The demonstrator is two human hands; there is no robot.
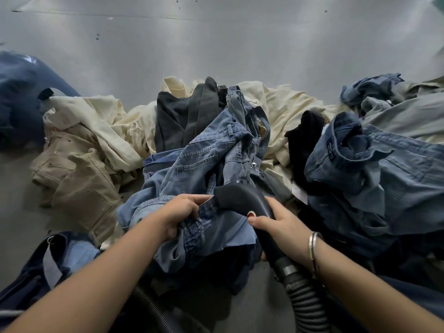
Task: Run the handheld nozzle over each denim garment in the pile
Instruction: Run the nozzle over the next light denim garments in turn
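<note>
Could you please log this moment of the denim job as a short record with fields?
surface: grey table
left hand: left hand grips a bunched fold of the blue jeans
right hand: right hand holds the black nozzle, thumb beside its red button
nozzle position: head lies on the blue jeans
hose: ribbed grey hose runs from the nozzle toward the camera
wrist: metal bangle on the right wrist
nearby garments: cream trousers, khaki trousers, denim shirt

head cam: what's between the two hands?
Blue jeans, bunched and gripped by the left hand, with the head of the black nozzle that the right hand holds resting on them. Head view only.
</note>
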